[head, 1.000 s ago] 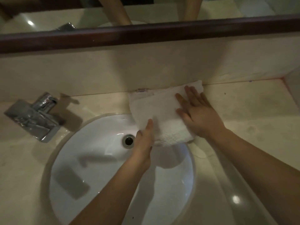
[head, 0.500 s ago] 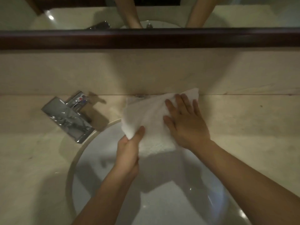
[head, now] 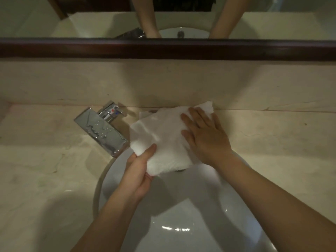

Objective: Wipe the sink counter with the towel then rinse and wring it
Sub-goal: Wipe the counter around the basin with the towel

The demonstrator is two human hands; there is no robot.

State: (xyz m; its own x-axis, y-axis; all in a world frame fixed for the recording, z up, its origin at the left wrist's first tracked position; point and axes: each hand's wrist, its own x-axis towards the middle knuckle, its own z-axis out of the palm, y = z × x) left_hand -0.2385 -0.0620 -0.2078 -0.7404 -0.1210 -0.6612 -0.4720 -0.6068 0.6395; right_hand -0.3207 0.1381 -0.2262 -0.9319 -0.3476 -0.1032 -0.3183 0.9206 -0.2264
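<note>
Beige stone bench (head: 272, 142) around white sink (head: 181, 206): white towel (head: 163, 135) (folded, beside the tap (head: 101, 131)) at back edge, right grip (head: 205, 137) flat atop it, left grip (head: 138, 171) pinching its near corner.

A single view here, worn on the person's head, looking forward and steeply down onto the sink basin (head: 181, 206). It sits close: the left hand (head: 138, 171) and right hand (head: 205, 137) reach in from the bottom edge and meet on the towel (head: 163, 139) at centre frame. The faucet (head: 101, 131) lands left of centre, the mirror frame (head: 163, 49) runs across the top (wide-angle lens, so the sink counter (head: 272, 142) spreads to both edges).
</note>
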